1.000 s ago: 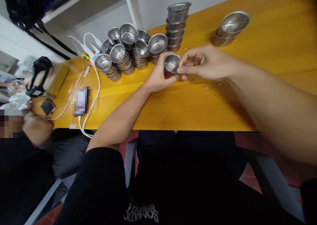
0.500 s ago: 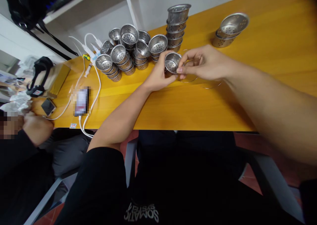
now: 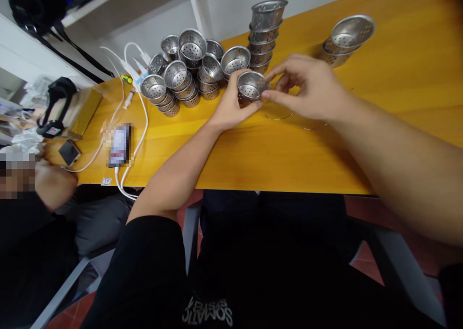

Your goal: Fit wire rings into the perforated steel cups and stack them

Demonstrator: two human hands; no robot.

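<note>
Holding a small perforated steel cup [image 3: 250,87] just above the yellow table [image 3: 253,150], the left hand [image 3: 227,109] was closed round the cup's near and left side, thumb tip against the lower wall; the cup sat between the two hands, mouth tilted up and toward the camera, its axis leaning slightly from upright.

The right hand [image 3: 311,85] came in from the right, fingers [image 3: 280,96] partly curled, index and thumb pinched at the cup's right rim; whether they held anything thin there could not be told; a faint wire ring [image 3: 278,116] lay flat on the table just under and beside that hand, apart from the cup.

Left hand bore the cup; right hand merely touched its rim; both equally close, the cup lying left of the right hand and straight ahead of the left.

Behind the cup, touching or nearly so, stood a cluster of like cups [image 3: 188,73] in short nested piles; a taller stack [image 3: 265,30] rose just behind the held cup, upright; two wider strainer bowls [image 3: 345,39] sat nested well off to the right, the upper one tilted.

Far left: white cables [image 3: 135,102] looped across the table edge; a phone [image 3: 119,145] lay flat beside them; a black strapped device [image 3: 54,107] rested on a cardboard box [image 3: 81,109]; another person's hand [image 3: 54,186] showed at the left edge, below table level, closed as a loose fist.
</note>
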